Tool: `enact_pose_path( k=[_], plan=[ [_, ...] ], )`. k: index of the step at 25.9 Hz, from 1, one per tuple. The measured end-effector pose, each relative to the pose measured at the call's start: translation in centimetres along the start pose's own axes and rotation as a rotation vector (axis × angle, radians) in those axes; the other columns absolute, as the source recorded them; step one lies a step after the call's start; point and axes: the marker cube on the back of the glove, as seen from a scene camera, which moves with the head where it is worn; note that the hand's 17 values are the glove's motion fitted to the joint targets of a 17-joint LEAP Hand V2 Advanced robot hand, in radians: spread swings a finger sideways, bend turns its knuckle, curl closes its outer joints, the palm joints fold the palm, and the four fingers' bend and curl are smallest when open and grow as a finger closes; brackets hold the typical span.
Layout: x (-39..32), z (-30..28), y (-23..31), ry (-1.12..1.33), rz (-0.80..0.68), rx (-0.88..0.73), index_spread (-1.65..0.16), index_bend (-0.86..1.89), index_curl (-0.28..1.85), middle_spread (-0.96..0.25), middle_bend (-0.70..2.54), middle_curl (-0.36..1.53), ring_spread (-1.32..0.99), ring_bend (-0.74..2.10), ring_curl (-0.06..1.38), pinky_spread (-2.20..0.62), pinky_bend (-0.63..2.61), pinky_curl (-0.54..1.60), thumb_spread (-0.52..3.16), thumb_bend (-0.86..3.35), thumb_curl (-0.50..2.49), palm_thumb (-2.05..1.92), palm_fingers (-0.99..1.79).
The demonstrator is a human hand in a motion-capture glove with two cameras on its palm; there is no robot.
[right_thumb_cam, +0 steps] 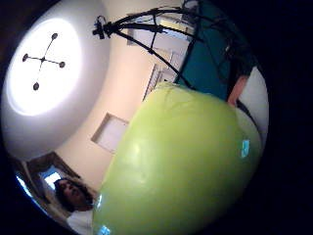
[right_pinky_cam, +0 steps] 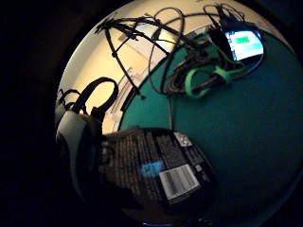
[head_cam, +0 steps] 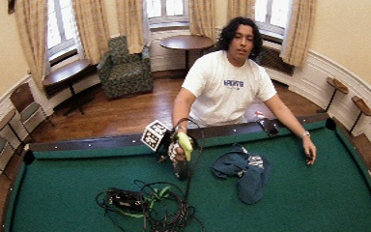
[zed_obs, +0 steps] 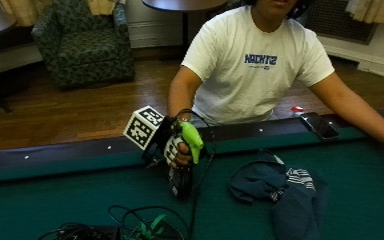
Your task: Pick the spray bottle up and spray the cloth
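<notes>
My gloved right hand grips a spray bottle by its neck and holds it up, its base close over the green table. The bottle has a lime-green spray head and a dark body. In the little finger side palm view the dark labelled body lies close under the palm. The green head fills the thumb side palm view. A dark blue cloth with a striped part lies crumpled on the table to the right of the bottle, apart from it.
A tangle of black cables with green straps lies on the table in front of the bottle, beside a device with a lit screen. A phone rests on the dark rail. The bare left hand rests on the table far right.
</notes>
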Motion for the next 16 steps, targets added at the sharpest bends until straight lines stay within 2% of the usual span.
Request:
enact_pose_path(
  k=[8, 16],
  plan=[
    [-9.4, -3.3, -1.9, 0.415, -0.350, 0.051, -0.26, 0.44, 0.57, -0.21, 0.67, 0.56, -0.24, 0.66, 0.48, -0.32, 0.35, 0.37, 0.25, -0.03, 0.70, 0.90, 1.38],
    [-15.5, -1.3, -3.4, 0.746, -0.651, 0.030, -0.26, 0.44, 0.58, -0.21, 0.67, 0.56, -0.24, 0.67, 0.48, -0.31, 0.36, 0.38, 0.23, -0.03, 0.72, 0.90, 1.38]
  ],
)
